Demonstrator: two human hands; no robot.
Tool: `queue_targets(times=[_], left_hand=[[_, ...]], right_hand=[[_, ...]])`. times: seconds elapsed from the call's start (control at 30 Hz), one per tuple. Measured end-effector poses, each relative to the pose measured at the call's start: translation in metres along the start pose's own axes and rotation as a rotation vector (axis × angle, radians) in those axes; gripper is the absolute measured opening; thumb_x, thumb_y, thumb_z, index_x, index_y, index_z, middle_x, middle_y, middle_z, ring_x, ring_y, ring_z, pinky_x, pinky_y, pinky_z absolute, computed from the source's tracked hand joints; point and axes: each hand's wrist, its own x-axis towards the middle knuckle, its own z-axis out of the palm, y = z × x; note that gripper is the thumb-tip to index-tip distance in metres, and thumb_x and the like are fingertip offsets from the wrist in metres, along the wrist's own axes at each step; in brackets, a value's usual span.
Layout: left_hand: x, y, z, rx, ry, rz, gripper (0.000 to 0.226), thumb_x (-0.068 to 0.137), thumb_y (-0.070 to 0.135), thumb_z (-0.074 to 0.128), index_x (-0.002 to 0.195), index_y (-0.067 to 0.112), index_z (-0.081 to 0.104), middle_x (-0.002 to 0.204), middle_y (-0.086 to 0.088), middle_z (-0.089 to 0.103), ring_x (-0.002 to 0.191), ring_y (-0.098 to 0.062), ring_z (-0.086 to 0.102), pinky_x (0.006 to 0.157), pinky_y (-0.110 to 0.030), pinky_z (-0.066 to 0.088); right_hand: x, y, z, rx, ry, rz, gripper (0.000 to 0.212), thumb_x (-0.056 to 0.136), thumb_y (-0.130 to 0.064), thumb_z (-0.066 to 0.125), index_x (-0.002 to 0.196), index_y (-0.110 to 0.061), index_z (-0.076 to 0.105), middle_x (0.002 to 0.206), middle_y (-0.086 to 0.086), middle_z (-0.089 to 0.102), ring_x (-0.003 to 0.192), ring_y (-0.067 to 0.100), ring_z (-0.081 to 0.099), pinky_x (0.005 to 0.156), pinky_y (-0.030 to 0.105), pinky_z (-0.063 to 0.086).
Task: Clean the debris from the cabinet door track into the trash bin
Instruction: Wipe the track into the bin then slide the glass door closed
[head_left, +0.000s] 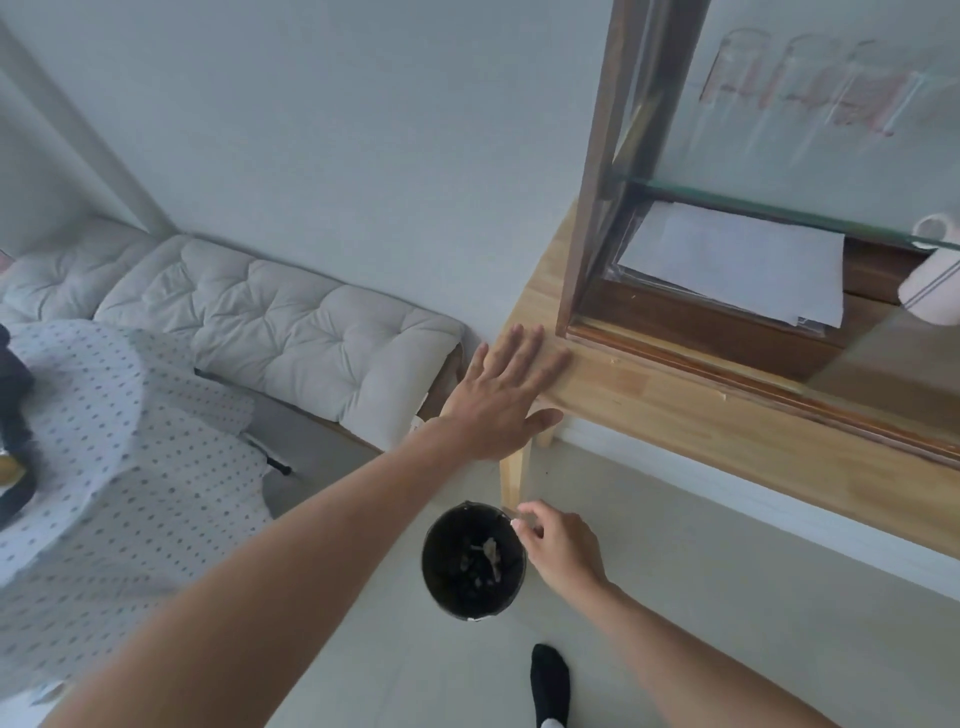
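Observation:
A small round black trash bin (441, 592) stands on the pale floor by the table leg, with bits of debris (490, 553) inside. My right hand (558, 545) hovers over the bin's right rim, fingertips pinched on a tiny pale scrap. My left hand (506, 397) lies flat, fingers spread, on the corner of the light wooden table (675, 415). The cabinet's dark wooden door track (753, 384) runs along the tabletop to the right of that hand, with small pale specks beside it.
A glass-fronted wooden cabinet (592, 197) stands on the table, holding paper sheets (737, 260) and a white mug (930, 280). A cushioned bench (270, 317) runs along the wall at left, near a dotted cloth (119, 441). My black-socked foot (549, 680) is below the bin.

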Motion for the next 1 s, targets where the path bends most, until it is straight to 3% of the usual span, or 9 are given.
queue_targets(times=[0.13, 0.27, 0.37, 0.5, 0.7, 0.8, 0.9, 1.0], left_hand=[[0.0, -0.002, 0.0, -0.015, -0.007, 0.012, 0.081, 0.107, 0.069, 0.031, 0.168, 0.041, -0.014, 0.178, -0.002, -0.021, 0.161, -0.028, -0.026, 0.131, -0.059, 0.0], [-0.001, -0.002, 0.0, -0.011, -0.001, 0.016, 0.083, 0.107, 0.068, 0.035, 0.168, 0.04, -0.013, 0.178, -0.004, -0.019, 0.162, -0.03, -0.025, 0.131, -0.06, 0.0], [-0.001, -0.001, -0.001, 0.0, -0.004, 0.013, 0.085, 0.107, 0.067, 0.037, 0.168, 0.039, -0.015, 0.178, -0.004, -0.02, 0.161, -0.03, -0.025, 0.131, -0.06, 0.0], [-0.001, 0.003, -0.004, 0.02, -0.022, -0.006, 0.084, 0.107, 0.067, 0.035, 0.168, 0.039, -0.016, 0.177, -0.003, -0.022, 0.161, -0.03, -0.026, 0.131, -0.06, 0.001], [-0.002, 0.007, -0.009, 0.053, -0.059, -0.032, 0.083, 0.107, 0.069, 0.03, 0.167, 0.039, -0.019, 0.176, -0.003, -0.025, 0.16, -0.03, -0.028, 0.13, -0.06, 0.0], [-0.001, 0.012, -0.011, 0.067, -0.079, -0.049, 0.084, 0.106, 0.07, 0.028, 0.166, 0.039, -0.022, 0.175, -0.005, -0.028, 0.159, -0.031, -0.03, 0.13, -0.06, -0.003], [0.0, 0.015, -0.014, 0.065, -0.108, -0.057, 0.088, 0.106, 0.071, 0.031, 0.166, 0.037, -0.023, 0.174, -0.007, -0.03, 0.158, -0.033, -0.031, 0.13, -0.059, -0.006], [0.001, 0.013, -0.018, 0.07, -0.135, -0.042, 0.092, 0.105, 0.07, 0.036, 0.166, 0.036, -0.023, 0.174, -0.008, -0.031, 0.159, -0.034, -0.029, 0.131, -0.059, -0.004]], right_hand=[[0.008, 0.002, 0.005, 0.001, -0.083, 0.019, 0.039, 0.101, -0.051, 0.06, 0.135, -0.036, 0.07, 0.109, -0.006, 0.082, 0.107, 0.021, 0.076, 0.09, 0.034, 0.056], [0.011, 0.006, 0.004, -0.021, -0.109, 0.023, 0.04, 0.102, -0.049, 0.059, 0.137, -0.034, 0.068, 0.098, -0.008, 0.08, 0.104, 0.021, 0.076, 0.087, 0.033, 0.055], [0.012, 0.01, -0.003, -0.032, -0.096, 0.014, 0.04, 0.102, -0.048, 0.059, 0.138, -0.031, 0.068, 0.102, -0.004, 0.081, 0.103, 0.023, 0.076, 0.087, 0.035, 0.056], [0.009, 0.016, -0.021, -0.016, -0.062, 0.0, 0.041, 0.103, -0.048, 0.059, 0.138, -0.029, 0.068, 0.086, -0.01, 0.074, 0.092, 0.019, 0.075, 0.085, 0.035, 0.058], [0.002, 0.028, -0.06, -0.011, 0.015, -0.001, 0.044, 0.102, -0.054, 0.058, 0.138, -0.031, 0.067, 0.091, -0.008, 0.08, 0.092, 0.016, 0.076, 0.085, 0.035, 0.06], [-0.004, 0.032, -0.08, -0.01, 0.07, 0.023, 0.04, 0.102, -0.056, 0.055, 0.131, -0.032, 0.071, 0.093, -0.01, 0.08, 0.09, 0.011, 0.075, 0.082, 0.032, 0.06], [-0.012, 0.032, -0.1, 0.03, 0.12, 0.074, 0.033, 0.101, -0.054, 0.056, 0.118, -0.034, 0.076, 0.081, -0.013, 0.077, 0.076, 0.004, 0.073, 0.076, 0.031, 0.06], [-0.022, 0.031, -0.118, 0.062, 0.199, 0.105, 0.026, 0.101, -0.051, 0.059, 0.11, -0.034, 0.077, 0.074, -0.017, 0.071, 0.07, -0.002, 0.067, 0.065, 0.02, 0.051]])
